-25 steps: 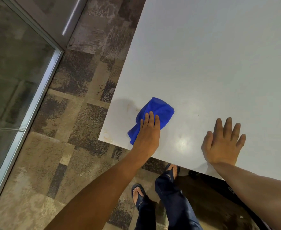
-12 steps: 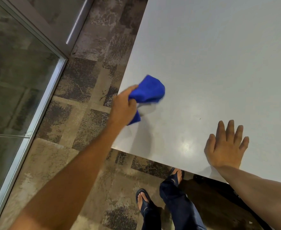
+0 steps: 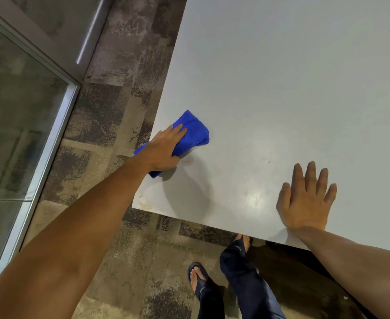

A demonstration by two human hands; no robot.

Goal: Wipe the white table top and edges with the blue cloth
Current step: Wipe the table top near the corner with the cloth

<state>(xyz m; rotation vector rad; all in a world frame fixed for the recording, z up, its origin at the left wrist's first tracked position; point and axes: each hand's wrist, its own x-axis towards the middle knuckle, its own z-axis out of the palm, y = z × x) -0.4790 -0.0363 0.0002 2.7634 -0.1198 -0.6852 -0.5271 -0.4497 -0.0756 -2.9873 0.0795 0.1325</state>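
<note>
Blue cloth (image 3: 193, 132): middle hidden under the left hand (image 3: 162, 153).
Desk (image 3: 281, 88): cut off at 12 and 3 o'clock.

Arms: both forearms bare to the edge of the view; no sleeves, watch or bands in sight.
Left hand (image 3: 164, 150): bare, no glove, no ring visible.
Right hand (image 3: 305, 201): bare, no glove; no ring visible on the fingers (image 3: 310, 173).
Trousers (image 3: 247, 277): dark navy, long, with a faint sheen; creases along the legs.
Footwear: dark open sandals (image 3: 197, 280) with a thong strap between the toes; toes uncovered on both feet.
</note>
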